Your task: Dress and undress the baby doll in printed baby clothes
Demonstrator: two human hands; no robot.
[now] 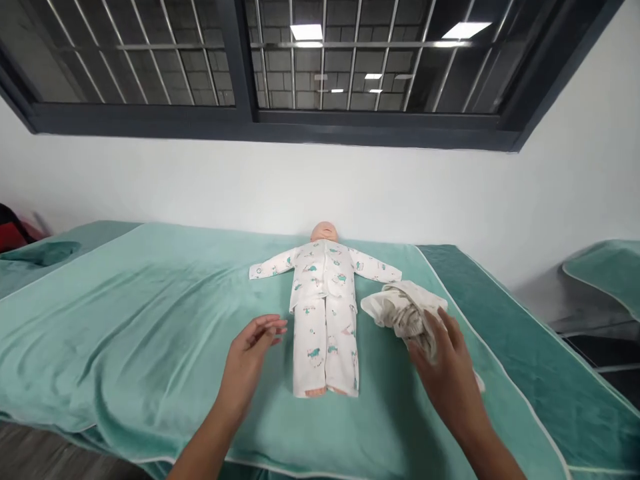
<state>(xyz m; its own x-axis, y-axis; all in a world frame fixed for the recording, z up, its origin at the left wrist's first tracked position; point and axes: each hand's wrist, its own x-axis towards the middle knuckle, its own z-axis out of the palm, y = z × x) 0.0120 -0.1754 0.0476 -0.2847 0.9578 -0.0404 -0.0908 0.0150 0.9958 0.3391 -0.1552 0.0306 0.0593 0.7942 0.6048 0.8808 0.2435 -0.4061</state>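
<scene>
Cloth bundle (403,308) partly invisible behind right hand (446,370)

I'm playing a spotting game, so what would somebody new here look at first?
Probably the doll in white printed clothes, lying with its arms spread in the middle of the green blanket. Next might come the crumpled pale cloth beside it, in the person's right hand, while the left hand is on the doll's other side, holding nothing. Above them is a big barred window.

The head-worn camera looks forward and down, close over the left hand (250,345) and right hand (445,373). It squarely faces the wall (280,180).
</scene>
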